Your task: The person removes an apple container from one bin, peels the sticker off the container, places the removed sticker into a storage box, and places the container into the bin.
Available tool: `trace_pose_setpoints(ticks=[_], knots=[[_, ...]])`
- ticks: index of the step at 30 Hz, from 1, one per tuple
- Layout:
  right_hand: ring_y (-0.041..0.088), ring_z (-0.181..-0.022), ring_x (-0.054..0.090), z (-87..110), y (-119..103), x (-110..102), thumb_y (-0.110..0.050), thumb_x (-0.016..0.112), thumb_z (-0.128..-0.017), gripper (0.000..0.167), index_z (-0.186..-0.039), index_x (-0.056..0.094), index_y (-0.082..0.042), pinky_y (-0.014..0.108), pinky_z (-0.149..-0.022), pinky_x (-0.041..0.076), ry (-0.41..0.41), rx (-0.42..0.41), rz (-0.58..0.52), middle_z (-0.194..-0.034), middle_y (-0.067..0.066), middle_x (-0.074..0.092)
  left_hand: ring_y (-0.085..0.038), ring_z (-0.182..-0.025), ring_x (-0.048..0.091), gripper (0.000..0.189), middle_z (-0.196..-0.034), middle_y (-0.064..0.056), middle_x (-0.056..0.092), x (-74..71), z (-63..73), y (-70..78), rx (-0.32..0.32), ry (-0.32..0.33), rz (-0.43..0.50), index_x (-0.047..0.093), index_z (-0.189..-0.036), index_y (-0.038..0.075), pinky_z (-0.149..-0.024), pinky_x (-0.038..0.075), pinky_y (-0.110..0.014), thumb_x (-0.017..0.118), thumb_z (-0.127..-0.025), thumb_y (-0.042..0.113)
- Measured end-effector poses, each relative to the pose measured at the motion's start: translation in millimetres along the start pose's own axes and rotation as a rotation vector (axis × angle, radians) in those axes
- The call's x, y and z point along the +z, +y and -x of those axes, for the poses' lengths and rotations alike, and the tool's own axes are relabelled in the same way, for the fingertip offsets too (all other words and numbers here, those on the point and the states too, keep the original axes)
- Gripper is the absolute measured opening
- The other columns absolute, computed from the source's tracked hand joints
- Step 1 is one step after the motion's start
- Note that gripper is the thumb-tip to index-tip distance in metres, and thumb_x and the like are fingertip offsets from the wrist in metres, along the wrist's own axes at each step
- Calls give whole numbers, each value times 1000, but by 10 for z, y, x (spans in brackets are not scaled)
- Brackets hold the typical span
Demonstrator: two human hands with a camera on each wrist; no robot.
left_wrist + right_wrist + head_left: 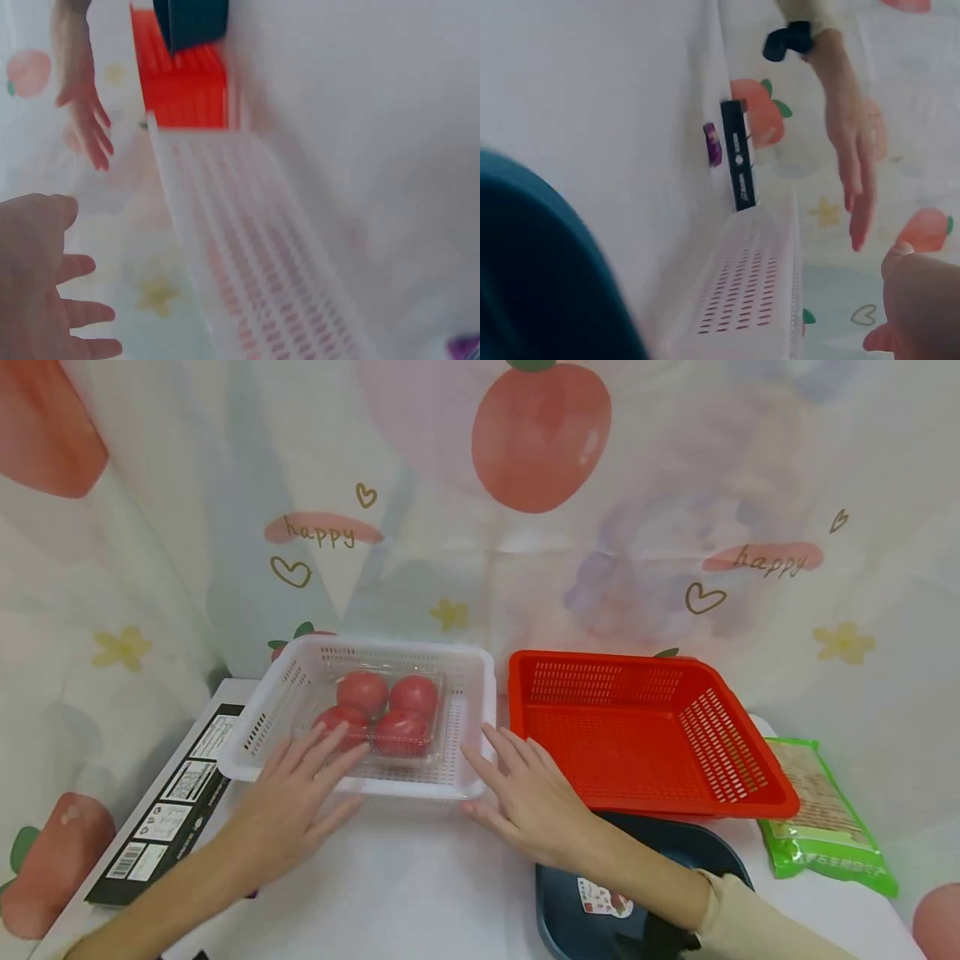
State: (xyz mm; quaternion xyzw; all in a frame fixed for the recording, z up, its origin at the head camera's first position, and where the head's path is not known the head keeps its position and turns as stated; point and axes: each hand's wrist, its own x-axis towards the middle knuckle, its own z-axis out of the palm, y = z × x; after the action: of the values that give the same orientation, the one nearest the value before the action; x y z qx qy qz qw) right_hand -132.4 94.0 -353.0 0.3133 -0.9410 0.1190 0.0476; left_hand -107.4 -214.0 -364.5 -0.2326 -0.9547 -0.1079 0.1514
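A white plastic basket (300,768) with slotted walls stands at the back left of the table. Inside it lies a clear plastic box (435,710) holding several red tomatoes (363,693). My left hand (288,802), fingers spread, hovers over the basket's front left part. On the other side, my right hand (532,797) is held with its fingers extended near the front right corner. Both palms are free of any object. In the left wrist view, the left hand (37,285) appears above the rim level, well apart from the basket wall (255,247).
An empty red basket (615,752) stands right of the white one. A dark blue tray (555,902) with a label lies in front of it, under the right forearm. At the right is a green packet (825,818); at the left, a black-and-white box (176,802).
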Motion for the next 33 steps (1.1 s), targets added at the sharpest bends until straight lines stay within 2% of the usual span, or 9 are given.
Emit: trace_pose_setpoints(ticks=[4,6,7,11,18,20,27,28,33], knots=[[33,-143,31,373,86,6,-61,51,-89,71,-150,37,-26,62,-115,25,-26,58,23,-158,9,32,-36,-140,35,58,-153,-8,41,133,345,228,51,56,-50,47,-144,24,-125,-2,-46,57,-92,50],[32,-143,29,487,135,15,-62,52,-88,73,-150,35,-28,63,-115,24,-33,98,26,-159,7,31,-35,-140,36,59,-153,-7,42,189,456,268,34,37,-36,46,-144,25,-121,-15,-32,57,-92,50],[33,-143,29,528,157,24,-62,53,-88,74,-151,34,-29,64,-115,24,-31,115,30,-159,7,30,-35,-140,36,60,-153,-6,42,212,496,272,22,26,-29,46,-144,25,-119,-17,-28,59,-91,50],[33,-143,28,640,202,64,-62,54,-87,75,-152,32,-31,65,-114,24,-10,174,28,-160,6,28,-35,-141,35,60,-154,-5,41,259,572,256,-28,-28,-1,47,-144,26,-123,-3,-43,62,-90,47],[34,-141,30,759,244,140,-63,57,-85,77,-150,35,-29,68,-111,26,25,228,62,-159,7,30,-35,-143,32,59,-156,-5,37,269,570,239,-19,9,-6,47,-144,26,-123,-4,-42,61,-91,47],[34,-142,29,786,271,140,-64,56,-84,78,-151,34,-31,69,-111,25,27,240,75,-160,7,29,-36,-143,31,59,-156,-5,36,250,566,241,-30,6,-12,47,-143,26,-123,6,-52,61,-90,48],[37,-145,22,862,392,89,-61,57,-85,78,-152,31,-30,74,-108,19,21,273,90,-161,10,25,-38,-142,29,59,-156,-8,36,188,552,169,-38,38,-50,49,-142,24,-123,-10,-46,60,-90,50],[37,-145,21,872,413,73,-61,56,-85,79,-152,30,-30,74,-108,19,21,282,97,-161,10,24,-39,-142,29,60,-156,-8,36,179,550,152,-41,41,-52,49,-142,24,-123,-9,-48,60,-90,50],[39,-146,16,920,487,-2,-66,53,-84,83,-154,26,-30,76,-108,15,20,320,108,-162,10,19,-39,-143,24,65,-157,-10,33,127,574,65,-86,12,-78,45,-145,24,-119,-20,-40,60,-89,52]])
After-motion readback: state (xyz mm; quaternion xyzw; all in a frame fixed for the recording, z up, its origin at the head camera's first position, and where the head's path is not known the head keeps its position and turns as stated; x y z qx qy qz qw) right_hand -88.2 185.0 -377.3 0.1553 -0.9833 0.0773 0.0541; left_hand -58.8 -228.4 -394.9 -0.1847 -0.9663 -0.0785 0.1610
